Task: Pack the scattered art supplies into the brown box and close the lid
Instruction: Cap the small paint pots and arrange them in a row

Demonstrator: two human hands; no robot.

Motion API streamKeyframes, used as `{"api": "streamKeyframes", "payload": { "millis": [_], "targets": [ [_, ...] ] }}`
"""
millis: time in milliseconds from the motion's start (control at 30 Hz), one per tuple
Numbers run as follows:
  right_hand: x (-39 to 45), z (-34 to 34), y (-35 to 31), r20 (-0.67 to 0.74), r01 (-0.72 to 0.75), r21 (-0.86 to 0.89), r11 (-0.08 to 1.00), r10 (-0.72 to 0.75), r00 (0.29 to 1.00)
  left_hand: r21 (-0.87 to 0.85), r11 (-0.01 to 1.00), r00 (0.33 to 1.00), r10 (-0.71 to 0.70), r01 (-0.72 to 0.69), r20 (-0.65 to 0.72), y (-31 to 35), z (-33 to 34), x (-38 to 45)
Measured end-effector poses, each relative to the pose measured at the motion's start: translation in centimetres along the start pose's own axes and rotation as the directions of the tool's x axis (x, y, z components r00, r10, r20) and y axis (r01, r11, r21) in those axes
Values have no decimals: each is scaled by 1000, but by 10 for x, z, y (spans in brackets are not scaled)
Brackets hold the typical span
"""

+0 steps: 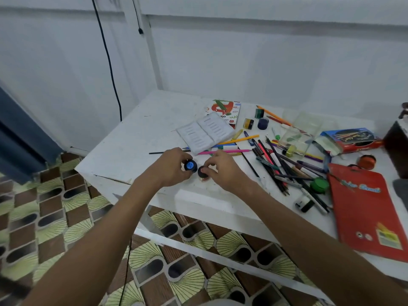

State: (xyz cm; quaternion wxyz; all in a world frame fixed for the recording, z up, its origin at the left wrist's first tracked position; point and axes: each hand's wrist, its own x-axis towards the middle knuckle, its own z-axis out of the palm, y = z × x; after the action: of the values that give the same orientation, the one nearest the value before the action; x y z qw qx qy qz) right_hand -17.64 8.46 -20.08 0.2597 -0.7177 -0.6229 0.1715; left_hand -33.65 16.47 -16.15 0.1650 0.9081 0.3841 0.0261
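Observation:
My left hand (170, 167) grips a small paint jar with a blue-labelled black lid (190, 166) near the front left of the white table (136, 138). Beside it, my right hand (223, 170) pinches a second small jar with a black lid (202, 172) that stands on the table. A heap of pencils and pens (278, 164) lies to the right, with more paint jars (262, 123) behind. The dark brown box (396, 149) shows only partly at the right edge.
A white plastic palette case (205, 132) and a colouring book (227, 109) lie at the back. A clear plastic tray (302, 133), a blue-red pencil carton (353, 140), a red packet (366, 213), green jar (319, 185) and orange jar (366, 161) sit right. Patterned floor lies below.

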Motion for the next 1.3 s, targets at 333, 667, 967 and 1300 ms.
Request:
{"api": "streamKeyframes", "payload": {
  "millis": [333, 667, 967, 1300],
  "targets": [
    [-11, 9, 13, -65, 135, -35, 990, -137, 988, -13, 1000, 1000, -20, 20, -22, -6, 12, 2],
    [-15, 10, 15, -75, 160, -44, 986, -163, 984, -23, 999, 998, -34, 33, -58, -4, 19, 1],
    [-81, -96, 61, -203, -110, 12, 994, 110, 973, -165, 965, 978, 190, -202, -85, 91, 21, 24],
    [-162, -166, 147, -241, -365, -110, 925, 331, 912, -233, 814, 779, 578, -531, 244, 208, 72, 52]
  ]
}}
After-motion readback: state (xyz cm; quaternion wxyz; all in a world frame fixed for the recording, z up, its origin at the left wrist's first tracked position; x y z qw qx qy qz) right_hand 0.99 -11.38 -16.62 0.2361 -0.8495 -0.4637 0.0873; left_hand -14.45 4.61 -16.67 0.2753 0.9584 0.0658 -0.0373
